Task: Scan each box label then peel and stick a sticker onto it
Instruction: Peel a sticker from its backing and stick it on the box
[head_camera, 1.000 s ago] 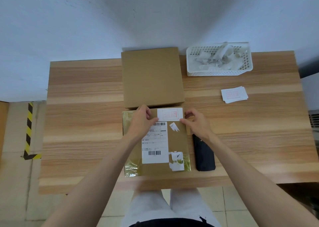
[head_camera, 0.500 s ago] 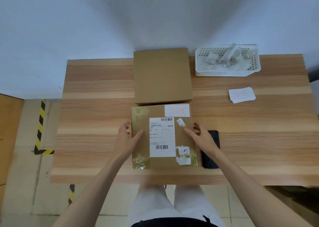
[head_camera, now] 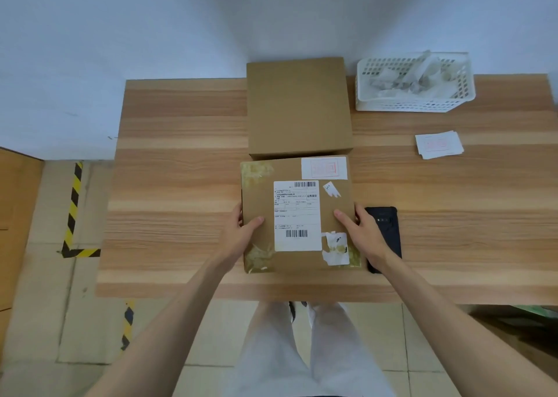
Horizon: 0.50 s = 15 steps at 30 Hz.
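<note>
Both hands grip the labelled box (head_camera: 297, 215) at centre frame: left hand (head_camera: 241, 233) and right hand (head_camera: 360, 230) clasp opposite edges, thumbs on top.

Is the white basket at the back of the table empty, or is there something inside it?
Not empty. The white basket holds a loose heap of crumpled pale scraps that rises to about its rim; what they are is unclear.

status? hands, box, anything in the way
Both hands on the labelled box: left hand and right hand grip its side edges. Red-print sticker on its top right corner. Black phone lies beside the right hand; plain box just behind.
</note>
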Each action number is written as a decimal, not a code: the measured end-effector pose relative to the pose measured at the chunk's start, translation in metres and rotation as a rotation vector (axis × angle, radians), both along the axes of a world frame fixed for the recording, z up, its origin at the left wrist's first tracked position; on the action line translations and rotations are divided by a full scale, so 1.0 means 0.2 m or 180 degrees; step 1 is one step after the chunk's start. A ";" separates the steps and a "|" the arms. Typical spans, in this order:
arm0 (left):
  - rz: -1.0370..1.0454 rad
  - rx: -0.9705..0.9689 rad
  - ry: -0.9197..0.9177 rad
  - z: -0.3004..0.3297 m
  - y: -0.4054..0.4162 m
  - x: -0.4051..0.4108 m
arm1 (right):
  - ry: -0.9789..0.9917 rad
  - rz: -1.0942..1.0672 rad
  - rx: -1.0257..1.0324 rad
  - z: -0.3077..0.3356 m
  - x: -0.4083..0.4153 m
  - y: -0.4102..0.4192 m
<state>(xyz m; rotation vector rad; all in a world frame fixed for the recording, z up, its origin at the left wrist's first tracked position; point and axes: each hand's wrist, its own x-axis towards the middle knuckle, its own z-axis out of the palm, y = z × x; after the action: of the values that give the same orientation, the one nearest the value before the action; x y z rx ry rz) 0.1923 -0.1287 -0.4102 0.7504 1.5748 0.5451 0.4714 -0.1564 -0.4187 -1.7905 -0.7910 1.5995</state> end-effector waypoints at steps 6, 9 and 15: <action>-0.0104 0.0456 -0.0044 0.27 -0.05 -0.07 | -0.0087 -0.0056 0.0383 0.30 -0.05 -0.02; -0.0022 0.0775 -0.0059 0.47 -0.02 -0.09 | -0.0104 -0.0044 0.0684 0.49 -0.07 0.02; -0.0117 0.1473 -0.0129 0.84 0.24 -0.08 | -0.0263 -0.0279 0.1339 0.90 -0.09 0.23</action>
<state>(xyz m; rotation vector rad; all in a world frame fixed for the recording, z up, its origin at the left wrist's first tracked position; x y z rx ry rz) 0.1754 -0.0803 -0.2412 1.1043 1.4076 0.9082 0.4542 -0.1113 -0.2384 -1.5671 -0.9893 1.2013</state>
